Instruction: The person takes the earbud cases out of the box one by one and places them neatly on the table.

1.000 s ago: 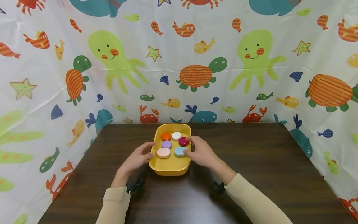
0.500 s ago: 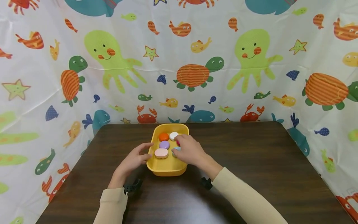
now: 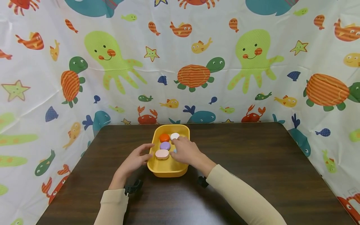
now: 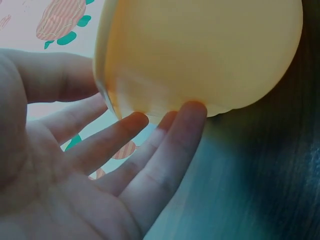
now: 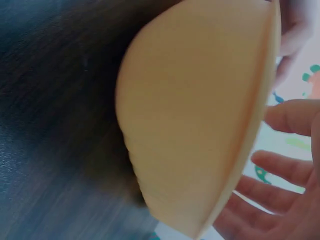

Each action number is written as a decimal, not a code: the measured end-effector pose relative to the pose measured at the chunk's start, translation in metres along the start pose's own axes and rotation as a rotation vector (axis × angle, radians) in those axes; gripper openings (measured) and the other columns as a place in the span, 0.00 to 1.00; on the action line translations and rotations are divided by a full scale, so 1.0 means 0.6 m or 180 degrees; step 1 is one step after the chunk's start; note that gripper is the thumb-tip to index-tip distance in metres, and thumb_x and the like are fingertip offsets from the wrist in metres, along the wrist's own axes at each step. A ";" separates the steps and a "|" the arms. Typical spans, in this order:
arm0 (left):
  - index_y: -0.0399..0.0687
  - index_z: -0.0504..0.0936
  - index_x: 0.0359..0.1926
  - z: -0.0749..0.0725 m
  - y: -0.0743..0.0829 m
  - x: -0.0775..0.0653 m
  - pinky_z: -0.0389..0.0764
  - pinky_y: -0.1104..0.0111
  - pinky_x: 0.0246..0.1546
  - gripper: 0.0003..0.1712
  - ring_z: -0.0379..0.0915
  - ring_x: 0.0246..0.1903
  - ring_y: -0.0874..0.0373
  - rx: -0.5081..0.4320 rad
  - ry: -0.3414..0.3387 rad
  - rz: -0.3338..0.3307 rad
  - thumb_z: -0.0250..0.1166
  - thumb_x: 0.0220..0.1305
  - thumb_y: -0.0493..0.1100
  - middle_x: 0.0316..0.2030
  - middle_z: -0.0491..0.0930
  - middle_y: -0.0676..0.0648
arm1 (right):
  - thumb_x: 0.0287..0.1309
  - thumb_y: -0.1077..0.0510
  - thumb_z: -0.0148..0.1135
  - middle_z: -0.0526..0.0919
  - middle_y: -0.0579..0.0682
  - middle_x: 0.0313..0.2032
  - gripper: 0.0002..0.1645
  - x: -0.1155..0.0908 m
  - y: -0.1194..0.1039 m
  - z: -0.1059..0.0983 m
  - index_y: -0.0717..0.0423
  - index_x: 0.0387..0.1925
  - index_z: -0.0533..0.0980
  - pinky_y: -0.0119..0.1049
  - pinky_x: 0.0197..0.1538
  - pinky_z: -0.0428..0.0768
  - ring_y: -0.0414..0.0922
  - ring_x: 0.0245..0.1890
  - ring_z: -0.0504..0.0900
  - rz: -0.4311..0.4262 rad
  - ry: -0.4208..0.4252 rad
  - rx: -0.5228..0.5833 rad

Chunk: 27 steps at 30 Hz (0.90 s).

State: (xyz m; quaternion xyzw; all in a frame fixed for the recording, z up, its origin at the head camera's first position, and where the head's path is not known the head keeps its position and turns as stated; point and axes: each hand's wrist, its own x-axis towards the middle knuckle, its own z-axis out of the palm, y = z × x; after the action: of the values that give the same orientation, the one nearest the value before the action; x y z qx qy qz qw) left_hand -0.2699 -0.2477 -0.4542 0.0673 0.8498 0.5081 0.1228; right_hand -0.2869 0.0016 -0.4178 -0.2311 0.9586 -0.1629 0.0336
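A yellow tub (image 3: 168,167) holds small rounded, soap-like pieces: orange (image 3: 164,137), white (image 3: 174,136), lilac (image 3: 165,145), pale pink (image 3: 162,154) and a sliver of light blue (image 3: 175,151). My left hand (image 3: 133,161) touches the tub's left side. In the left wrist view its fingertips (image 4: 192,112) lie against the outer wall, fingers fairly straight. Over the tub's right half is my right hand (image 3: 187,151), covering most of the blue piece and hiding the magenta one. The right wrist view shows its spread fingers (image 5: 282,167) at the rim, with nothing visible between them.
The dark wooden table (image 3: 253,162) stretches to both sides and in front of the tub. Behind it hangs a white curtain (image 3: 180,93) printed with sea animals. A dark band (image 3: 133,187) is on the left wrist.
My right hand has moved left from the tub's right rim to over the pieces, covering the magenta piece and most of the blue one. The left hand stays at the tub's side.
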 end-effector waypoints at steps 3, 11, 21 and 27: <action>0.46 0.65 0.74 0.000 0.000 -0.001 0.78 0.48 0.58 0.31 0.68 0.63 0.37 0.0003 -0.0008 0.0006 0.58 0.75 0.44 0.73 0.60 0.35 | 0.64 0.44 0.66 0.81 0.50 0.54 0.29 0.007 0.001 0.006 0.53 0.61 0.78 0.49 0.52 0.83 0.47 0.51 0.78 -0.0072 -0.0099 -0.0113; 0.45 0.65 0.74 0.001 0.001 -0.001 0.79 0.49 0.58 0.30 0.67 0.64 0.37 0.0011 -0.0020 0.0012 0.57 0.75 0.44 0.73 0.61 0.35 | 0.64 0.44 0.65 0.81 0.49 0.51 0.28 0.027 -0.004 0.023 0.52 0.60 0.78 0.47 0.51 0.83 0.46 0.44 0.77 -0.0058 -0.0294 -0.0350; 0.44 0.66 0.74 0.001 0.003 -0.003 0.80 0.50 0.57 0.30 0.67 0.64 0.37 0.0000 -0.0004 0.0021 0.57 0.75 0.43 0.72 0.61 0.35 | 0.63 0.43 0.65 0.82 0.49 0.52 0.31 0.039 -0.013 0.035 0.51 0.63 0.76 0.46 0.53 0.83 0.46 0.46 0.78 0.0026 -0.0420 -0.0492; 0.44 0.66 0.74 0.001 0.004 -0.004 0.80 0.50 0.56 0.30 0.67 0.64 0.36 0.0041 0.0012 0.0007 0.58 0.74 0.43 0.72 0.62 0.35 | 0.63 0.43 0.66 0.81 0.49 0.46 0.27 0.044 -0.013 0.041 0.51 0.59 0.78 0.45 0.49 0.83 0.46 0.41 0.77 0.0051 -0.0482 -0.0502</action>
State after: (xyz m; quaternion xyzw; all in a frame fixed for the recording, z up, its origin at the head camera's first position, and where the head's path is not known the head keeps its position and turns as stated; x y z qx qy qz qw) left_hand -0.2673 -0.2464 -0.4520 0.0680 0.8532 0.5030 0.1202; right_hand -0.3033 -0.0243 -0.4382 -0.2370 0.9650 -0.0689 0.0889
